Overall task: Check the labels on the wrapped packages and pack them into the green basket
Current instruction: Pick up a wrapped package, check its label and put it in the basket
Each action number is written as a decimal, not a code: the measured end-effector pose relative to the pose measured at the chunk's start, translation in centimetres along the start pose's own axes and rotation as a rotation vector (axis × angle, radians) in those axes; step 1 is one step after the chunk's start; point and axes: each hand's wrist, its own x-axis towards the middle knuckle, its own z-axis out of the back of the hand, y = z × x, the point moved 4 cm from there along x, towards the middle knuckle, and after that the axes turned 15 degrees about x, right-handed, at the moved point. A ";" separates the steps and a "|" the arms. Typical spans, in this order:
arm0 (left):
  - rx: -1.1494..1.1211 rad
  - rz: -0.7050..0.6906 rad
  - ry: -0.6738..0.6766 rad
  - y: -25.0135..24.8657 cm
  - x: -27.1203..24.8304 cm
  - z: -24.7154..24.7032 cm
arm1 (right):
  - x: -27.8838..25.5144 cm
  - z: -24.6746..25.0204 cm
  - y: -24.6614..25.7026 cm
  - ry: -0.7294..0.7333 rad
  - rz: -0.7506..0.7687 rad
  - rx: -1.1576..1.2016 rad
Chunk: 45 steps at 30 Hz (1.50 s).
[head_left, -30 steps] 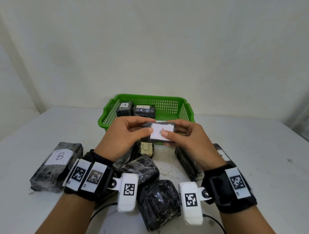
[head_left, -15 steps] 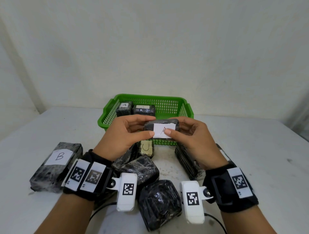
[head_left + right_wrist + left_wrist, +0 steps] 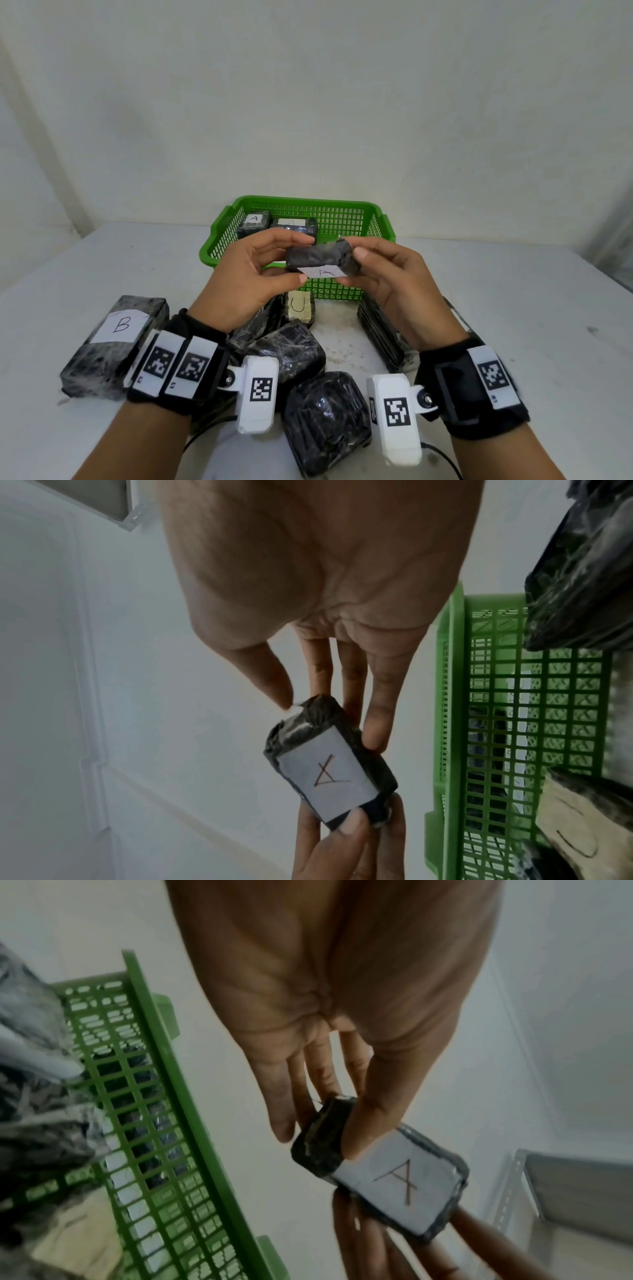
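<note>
A small black-wrapped package with a white label marked A hangs in the air just before the green basket. My left hand pinches its left end between thumb and fingers. My right hand pinches its right end the same way. The label faces down and toward me. Two wrapped packages labelled A lie in the basket's left part.
Several black-wrapped packages lie on the white table below my hands: one marked B at the left, one marked U by the basket, others unlabelled. A long package lies under my right hand.
Both hands have lifted the package a little toward the basket and tipped it, so its label turned from facing me to facing downward.
</note>
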 end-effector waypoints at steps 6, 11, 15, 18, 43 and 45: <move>0.053 0.000 -0.023 -0.3 -0.1 0.1 | -0.1 -0.2 -0.3 0.018 0.040 -0.112; 0.007 0.029 0.005 -0.4 -0.2 -0.9 | -0.2 -0.9 -1.5 0.017 -0.172 -0.032; 0.006 0.020 0.088 -0.5 -0.3 -1.2 | -0.1 -0.8 -1.7 -0.025 -0.117 -0.081; -0.016 0.070 0.150 -0.8 -0.4 -1.3 | -0.1 -0.4 -1.3 -0.059 -0.063 -0.161; 0.005 0.138 0.044 0.2 -0.1 -0.9 | -0.5 -0.6 -1.2 -0.038 -0.130 -0.251; -0.005 0.141 0.035 0.2 -0.1 -0.6 | -0.5 -0.6 -1.4 -0.009 -0.152 -0.206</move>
